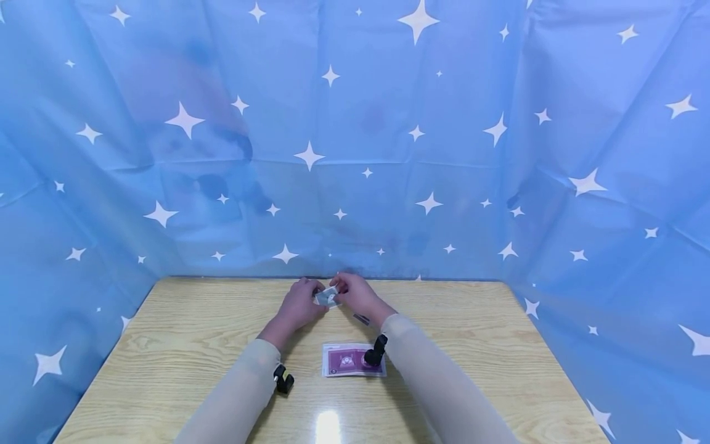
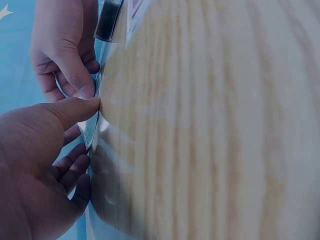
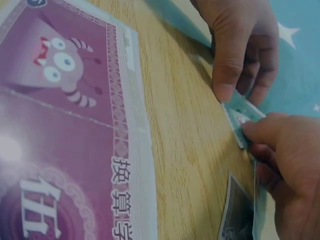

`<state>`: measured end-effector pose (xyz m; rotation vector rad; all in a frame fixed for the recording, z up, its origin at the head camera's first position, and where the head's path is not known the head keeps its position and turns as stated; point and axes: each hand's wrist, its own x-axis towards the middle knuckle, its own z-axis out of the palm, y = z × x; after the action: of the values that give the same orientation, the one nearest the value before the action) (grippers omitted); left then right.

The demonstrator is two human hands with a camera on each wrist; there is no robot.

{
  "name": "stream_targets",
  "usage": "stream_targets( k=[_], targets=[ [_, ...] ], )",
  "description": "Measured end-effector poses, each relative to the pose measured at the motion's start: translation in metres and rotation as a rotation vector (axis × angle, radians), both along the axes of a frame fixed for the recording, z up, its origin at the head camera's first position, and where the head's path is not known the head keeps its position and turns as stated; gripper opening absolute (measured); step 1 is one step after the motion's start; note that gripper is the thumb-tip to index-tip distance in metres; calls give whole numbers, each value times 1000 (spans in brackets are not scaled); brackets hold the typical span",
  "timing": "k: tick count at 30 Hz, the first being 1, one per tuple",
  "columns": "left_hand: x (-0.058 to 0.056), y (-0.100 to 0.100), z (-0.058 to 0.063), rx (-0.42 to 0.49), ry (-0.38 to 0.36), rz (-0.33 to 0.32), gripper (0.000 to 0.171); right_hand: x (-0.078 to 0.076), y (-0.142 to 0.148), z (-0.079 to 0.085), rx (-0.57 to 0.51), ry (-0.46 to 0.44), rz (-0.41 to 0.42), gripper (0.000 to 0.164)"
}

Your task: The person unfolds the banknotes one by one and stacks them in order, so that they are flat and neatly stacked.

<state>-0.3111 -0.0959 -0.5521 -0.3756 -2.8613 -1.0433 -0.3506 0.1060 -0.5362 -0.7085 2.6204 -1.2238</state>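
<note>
Near the table's far edge, both hands hold a small teal-grey paper note (image 1: 327,298) between them. My left hand (image 1: 301,303) pinches its left part; in the left wrist view that thumb lies along the note (image 2: 88,132). My right hand (image 1: 362,297) pinches the other end, thumb on top in the right wrist view (image 3: 242,116). Part of the note is hidden by fingers. Below the right wrist, a dark-printed paper (image 1: 362,319) lies on the table, partly covered. Closer in lies a purple printed note (image 1: 346,362) with a cartoon monster and Chinese characters, flat on the table.
The wooden table (image 1: 183,364) ends at a blue curtain (image 1: 366,203) with white stars, which hangs behind it and at both sides. Black wrist cameras sit on both sleeves; the right one (image 1: 375,351) overlaps the purple note in the head view.
</note>
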Motion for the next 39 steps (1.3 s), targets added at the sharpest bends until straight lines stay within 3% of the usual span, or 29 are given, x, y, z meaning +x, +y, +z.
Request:
stream_targets(
  k=[8,19,27,32,39],
  targets=[
    [1,0,-1,93,-15,-5,51,-1,8,-1,-80,-45,-16,29],
    [14,2,7,517,-95,8,28,14,23,14,-249,-135,-21,31],
    [31,6,14,698,-80,-1,21,38,30,25,-297,-127,-34,29],
    [46,12,24,747,-95,-48,20,58,39,30,-337,-104,-64,27],
    [65,19,33,737,-128,-100,18,84,52,34,-405,-152,-83,27]
  ],
)
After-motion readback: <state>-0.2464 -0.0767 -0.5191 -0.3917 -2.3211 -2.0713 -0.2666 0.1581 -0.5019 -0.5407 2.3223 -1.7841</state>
